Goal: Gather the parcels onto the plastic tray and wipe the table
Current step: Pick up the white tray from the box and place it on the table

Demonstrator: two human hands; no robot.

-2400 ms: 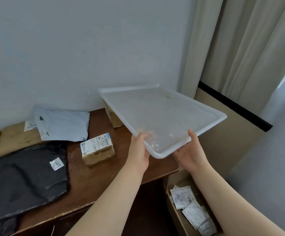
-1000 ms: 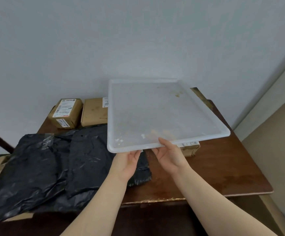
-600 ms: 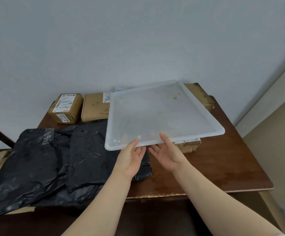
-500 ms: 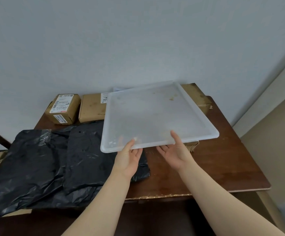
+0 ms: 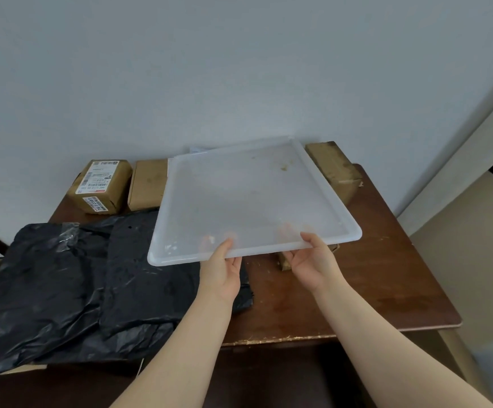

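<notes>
Above the brown table (image 5: pixel 371 275) and the big black bags (image 5: pixel 62 290) lying on its left side, the see-through plastic tray (image 5: pixel 239 198) is up in the air. The left hand (image 5: pixel 221 272) and the right hand (image 5: pixel 313 265) each pinch its near edge, thumb on top and fingers underneath, dim through the plastic, with both arms reaching forward side by side. The tray hides most of a small brown box (image 5: pixel 284 262) and part of a plain box (image 5: pixel 146 188) beside the labelled box (image 5: pixel 101 187), and another box (image 5: pixel 333 172) peeks out at the back right.
</notes>
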